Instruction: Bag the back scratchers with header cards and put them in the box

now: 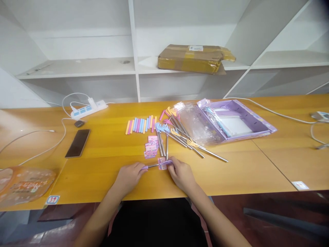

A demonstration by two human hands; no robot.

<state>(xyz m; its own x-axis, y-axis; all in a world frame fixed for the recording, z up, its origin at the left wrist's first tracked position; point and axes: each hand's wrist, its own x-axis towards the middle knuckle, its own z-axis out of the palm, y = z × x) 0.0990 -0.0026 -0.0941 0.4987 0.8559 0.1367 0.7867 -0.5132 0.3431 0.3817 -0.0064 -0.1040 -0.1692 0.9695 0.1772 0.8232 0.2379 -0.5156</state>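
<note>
A slim scratcher [153, 166] with a metal rod lies across the near part of the tabletop [102, 178], spanned between the person's two hands. The left hand [130, 177] pinches its purple grip end; the right hand [181, 173] grasps it at the purple claw head. If the two hands pull or twist unevenly, the grip could slide off the rod or the thin claw could bend.

Under the rod lies a small printed card [161, 167], which a dragging wrist might crease or push aside. Just beyond it is a loose stack of cards [151, 147], overlapping untidily, so a brush of the knuckles could fan them out.

Farther back, a row of coloured tubes [139, 125] lies side by side; being round, they may roll if nudged. To their right, loose scratchers [175, 131] overlap at angles, and lifting one could snag a neighbour's claw. Crumpled clear packaging [191, 125] rests against a purple box [257, 115] and might catch the rods.
</note>
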